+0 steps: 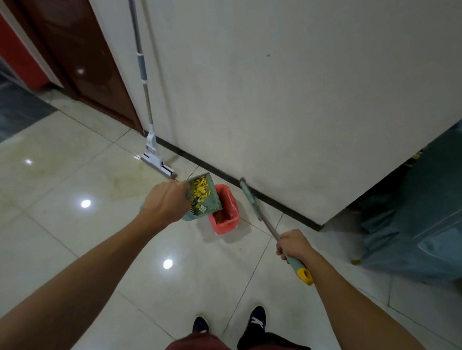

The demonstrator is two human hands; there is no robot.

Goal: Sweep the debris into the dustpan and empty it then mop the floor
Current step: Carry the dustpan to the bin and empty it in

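Note:
My left hand [165,202] grips the green dustpan [212,202] and holds it tilted beside and partly over the red bin [226,214]. Yellow debris [200,189] lies heaped in the pan's upper part. My right hand [294,245] is closed on the broom handle [266,223], whose yellow end [305,274] sticks out behind the hand. The green broom head [248,194] rests low against the dark skirting of the wall. A white mop [155,157] leans on the wall to the left of the bin, its head on the floor.
Glossy cream floor tiles [95,247] spread to the left and front. A white wall [274,93] stands ahead, with a dark brown door [87,62] at the left. A large grey-blue plastic bag [425,219] sits at the right. My feet [228,323] are at the bottom.

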